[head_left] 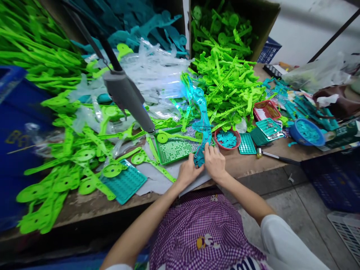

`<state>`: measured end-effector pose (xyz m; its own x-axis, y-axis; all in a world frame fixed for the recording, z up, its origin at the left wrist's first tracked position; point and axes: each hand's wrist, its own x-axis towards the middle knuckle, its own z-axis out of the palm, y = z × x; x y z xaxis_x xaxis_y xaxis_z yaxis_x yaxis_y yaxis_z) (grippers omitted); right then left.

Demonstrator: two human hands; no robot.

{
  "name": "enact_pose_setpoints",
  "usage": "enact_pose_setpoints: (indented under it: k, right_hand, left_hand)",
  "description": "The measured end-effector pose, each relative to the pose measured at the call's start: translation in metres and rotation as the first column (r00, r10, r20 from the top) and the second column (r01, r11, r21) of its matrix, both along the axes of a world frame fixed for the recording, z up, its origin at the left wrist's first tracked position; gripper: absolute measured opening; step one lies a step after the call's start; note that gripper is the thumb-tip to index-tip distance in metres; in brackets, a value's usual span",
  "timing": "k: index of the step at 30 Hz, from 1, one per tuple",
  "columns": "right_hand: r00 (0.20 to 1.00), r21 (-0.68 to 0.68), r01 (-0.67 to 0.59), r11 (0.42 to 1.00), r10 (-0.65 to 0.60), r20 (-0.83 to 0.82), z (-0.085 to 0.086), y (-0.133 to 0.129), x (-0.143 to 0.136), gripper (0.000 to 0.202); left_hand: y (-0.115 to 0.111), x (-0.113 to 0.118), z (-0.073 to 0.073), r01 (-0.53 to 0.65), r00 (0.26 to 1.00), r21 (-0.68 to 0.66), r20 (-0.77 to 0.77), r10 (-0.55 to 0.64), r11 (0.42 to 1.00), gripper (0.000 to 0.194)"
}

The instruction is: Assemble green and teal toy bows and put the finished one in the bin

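Both my hands hold the near end of a long teal plastic part (203,120) that stands up over the table edge. My left hand (188,173) grips its bottom from the left. My right hand (215,162) pinches it from the right. Its upper end glows with light near the green pile. Just behind it lies a green tray (173,149) filled with small studs, with a green plastic arm (168,137) lying across it. A grey hanging power tool (128,98) points down at the tray's left corner.
Heaps of green plastic arms (227,82) cover the table's back and left. A red bowl of teal bits (227,138), teal trays (247,144), a blue bowl (307,132) and a hammer (277,156) lie to the right. Cardboard boxes stand behind.
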<state>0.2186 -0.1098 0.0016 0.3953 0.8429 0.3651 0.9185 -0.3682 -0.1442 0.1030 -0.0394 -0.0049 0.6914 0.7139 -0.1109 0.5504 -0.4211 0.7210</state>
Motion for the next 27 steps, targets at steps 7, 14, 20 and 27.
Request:
enact_pose_setpoints:
  k: [7, 14, 20, 27]
  right_hand:
    - [0.985, 0.013, -0.055, 0.998, 0.057, -0.16, 0.005, -0.015, 0.003, 0.05]
    - [0.486, 0.43, 0.192, 0.882, 0.295, -0.823, 0.037, -0.048, 0.015, 0.059]
    - [0.04, 0.318, 0.141, 0.937, 0.316, -0.948, 0.04, -0.053, -0.012, 0.043]
    - [0.118, 0.161, -0.221, 0.962, 0.191, -0.975, 0.056, -0.109, 0.045, 0.035]
  left_hand:
    - [0.003, 0.001, -0.002, -0.034, 0.994, -0.038, 0.104, 0.038, 0.999, 0.033]
    - [-0.015, -0.037, 0.004, 0.006, 0.952, -0.189, 0.303, 0.053, 0.982, 0.04]
    - [-0.071, -0.087, -0.004, 0.102, 0.958, -0.16, 0.282, -0.053, 0.982, 0.042]
    - [-0.058, -0.094, 0.038, -0.277, 0.828, 0.097, 0.529, 0.186, 0.956, 0.029]
